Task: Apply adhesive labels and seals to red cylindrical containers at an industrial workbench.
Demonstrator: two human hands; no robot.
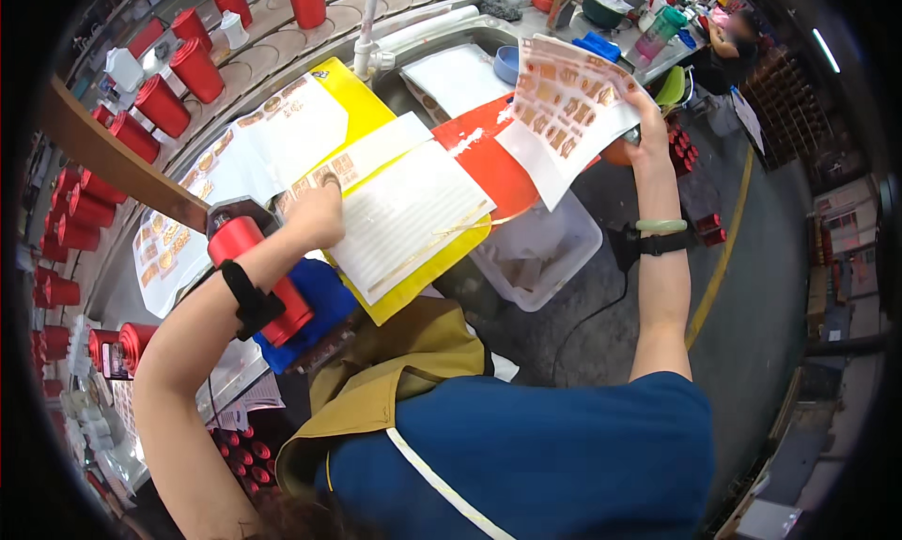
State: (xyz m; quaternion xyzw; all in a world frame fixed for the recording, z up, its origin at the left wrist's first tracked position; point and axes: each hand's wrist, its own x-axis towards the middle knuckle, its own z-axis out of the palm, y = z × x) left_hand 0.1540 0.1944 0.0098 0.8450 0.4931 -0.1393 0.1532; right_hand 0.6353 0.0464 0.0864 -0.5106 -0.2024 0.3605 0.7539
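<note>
My right hand (647, 127) is raised at the right, closed on the edge of a curled decal sheet (568, 99) printed with rows of brown and orange pictures. My left hand (318, 213) reaches over the worktop, its fingertips pressed together on a narrow decal strip (346, 167) with similar pictures. That strip lies at the top of a white lined sheet (409, 216) on a yellow board (381, 300). Beneath my left forearm a red cylindrical canister (261, 277) rests tilted on a blue cloth (324, 300).
More decal sheets (169, 244) lie at the left. A red-orange board (512, 192) sits beyond the yellow one, above a white plastic tub (540, 291). Red canisters (163, 106) line the conveyor. A white pipe (368, 23) rises behind the worktop. Another person (733, 47) sits far right.
</note>
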